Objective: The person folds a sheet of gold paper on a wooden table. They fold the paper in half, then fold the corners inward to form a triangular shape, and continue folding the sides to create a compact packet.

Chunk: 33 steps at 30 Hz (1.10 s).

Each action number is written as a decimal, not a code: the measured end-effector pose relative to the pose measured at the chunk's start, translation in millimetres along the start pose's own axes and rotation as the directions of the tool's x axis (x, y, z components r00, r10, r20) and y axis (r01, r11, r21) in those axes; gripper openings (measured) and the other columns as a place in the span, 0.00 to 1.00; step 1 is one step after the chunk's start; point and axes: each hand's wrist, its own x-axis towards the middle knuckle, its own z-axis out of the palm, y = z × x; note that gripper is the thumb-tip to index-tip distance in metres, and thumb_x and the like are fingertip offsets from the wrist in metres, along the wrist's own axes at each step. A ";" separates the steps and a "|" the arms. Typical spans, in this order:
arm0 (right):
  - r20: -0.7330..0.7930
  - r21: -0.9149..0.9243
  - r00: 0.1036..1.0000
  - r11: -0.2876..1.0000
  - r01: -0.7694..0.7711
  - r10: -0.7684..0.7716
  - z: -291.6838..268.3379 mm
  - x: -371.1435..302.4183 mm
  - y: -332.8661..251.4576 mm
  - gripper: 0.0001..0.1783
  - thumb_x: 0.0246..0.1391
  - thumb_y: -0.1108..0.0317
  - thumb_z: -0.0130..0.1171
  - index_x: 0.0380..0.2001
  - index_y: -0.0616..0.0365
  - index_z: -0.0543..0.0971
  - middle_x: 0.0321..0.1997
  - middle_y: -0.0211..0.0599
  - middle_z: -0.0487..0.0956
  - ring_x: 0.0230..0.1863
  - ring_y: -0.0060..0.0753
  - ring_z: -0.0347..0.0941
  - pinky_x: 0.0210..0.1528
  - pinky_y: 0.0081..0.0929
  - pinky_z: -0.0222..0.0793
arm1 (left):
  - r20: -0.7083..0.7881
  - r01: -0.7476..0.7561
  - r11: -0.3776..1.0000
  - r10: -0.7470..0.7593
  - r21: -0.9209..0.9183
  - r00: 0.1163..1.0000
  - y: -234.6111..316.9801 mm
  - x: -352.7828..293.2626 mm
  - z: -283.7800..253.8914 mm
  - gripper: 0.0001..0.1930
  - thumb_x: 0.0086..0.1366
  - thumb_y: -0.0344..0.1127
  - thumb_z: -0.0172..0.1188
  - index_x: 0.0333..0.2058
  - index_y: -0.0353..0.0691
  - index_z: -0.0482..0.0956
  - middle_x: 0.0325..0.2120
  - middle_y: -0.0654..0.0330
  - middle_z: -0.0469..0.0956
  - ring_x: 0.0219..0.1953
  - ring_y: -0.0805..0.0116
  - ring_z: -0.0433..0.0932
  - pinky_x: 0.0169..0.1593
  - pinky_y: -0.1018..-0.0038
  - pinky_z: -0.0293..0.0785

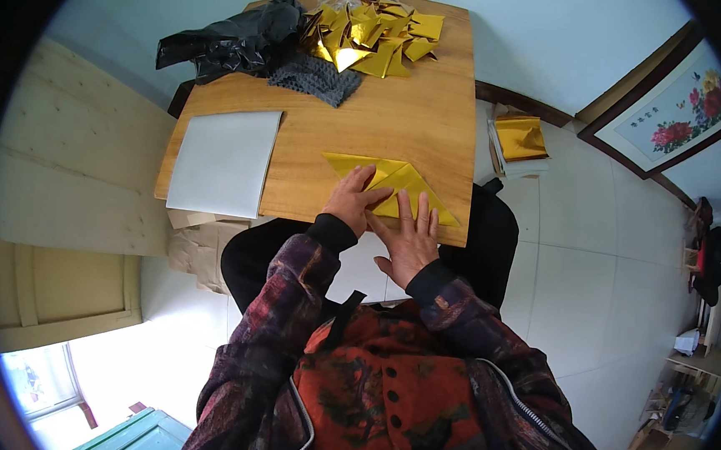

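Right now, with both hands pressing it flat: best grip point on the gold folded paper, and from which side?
Probably the far-left point of the gold folded paper, pinched from the left. That tip lies bare on the wooden table, clear of the left hand and right hand, which press its near edge. It lies flat and thin, so a fingertip must slide under first.

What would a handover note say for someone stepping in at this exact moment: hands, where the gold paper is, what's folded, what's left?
Left hand: flat on the gold sheet, fingertips pressing a fold; holds nothing.
Right hand: palm down, fingers spread over the sheet's near edge at the table's front edge.
The gold sheet lies at the near right of the wooden table, already folded into triangular flaps.
Done: a pile of folded gold pieces at the far edge, beside a black plastic bag and a grey cloth.
Left: this sheet is only partly folded. More gold sheets are stacked on the floor to the right. A white sheet lies untouched on the left.
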 end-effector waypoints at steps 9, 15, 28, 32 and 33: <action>0.049 -0.002 0.998 0.999 0.050 -0.050 -1.2 -3.5 19.8 0.47 0.44 0.54 0.70 0.68 0.42 0.62 0.75 0.48 0.47 0.75 0.62 0.36 0.72 0.55 0.37 | -0.056 -0.004 0.994 -0.002 -0.109 0.998 -14.7 0.5 14.2 0.22 0.60 0.21 0.55 0.51 0.49 0.80 0.63 0.45 0.63 0.66 0.44 0.58 0.67 0.61 0.57; 0.058 0.002 0.998 1.000 0.027 -0.027 -5.4 -3.2 16.1 0.47 0.45 0.54 0.70 0.68 0.39 0.61 0.76 0.44 0.46 0.76 0.59 0.35 0.73 0.54 0.39 | -0.044 -0.026 0.998 0.024 -0.048 0.999 -14.7 2.2 10.9 0.21 0.59 0.22 0.56 0.50 0.49 0.81 0.63 0.45 0.62 0.68 0.44 0.57 0.68 0.59 0.56; -0.084 0.010 0.994 0.998 -0.064 0.065 -19.0 -47.4 63.1 0.47 0.42 0.59 0.72 0.67 0.48 0.62 0.75 0.45 0.51 0.76 0.48 0.43 0.72 0.52 0.41 | -0.132 0.001 0.997 -0.011 -0.078 0.991 -7.0 -1.6 13.1 0.21 0.55 0.25 0.61 0.47 0.52 0.84 0.62 0.51 0.66 0.66 0.47 0.60 0.67 0.60 0.57; -0.112 -0.042 0.987 0.992 -0.118 0.113 -28.2 -61.6 75.5 0.44 0.44 0.61 0.70 0.65 0.52 0.63 0.74 0.42 0.54 0.74 0.47 0.47 0.70 0.53 0.45 | -0.144 0.016 0.999 -0.021 -0.035 0.989 -5.0 -3.1 13.6 0.20 0.55 0.27 0.62 0.47 0.54 0.84 0.63 0.52 0.66 0.66 0.46 0.60 0.67 0.59 0.57; -0.132 -0.010 0.982 0.991 -0.137 0.134 -28.3 -60.3 74.1 0.42 0.44 0.62 0.69 0.64 0.54 0.65 0.73 0.42 0.55 0.73 0.48 0.49 0.70 0.53 0.46 | -0.140 0.022 0.999 -0.026 -0.032 0.990 -3.6 -3.1 12.8 0.20 0.55 0.27 0.62 0.47 0.54 0.84 0.63 0.52 0.66 0.66 0.46 0.60 0.67 0.59 0.57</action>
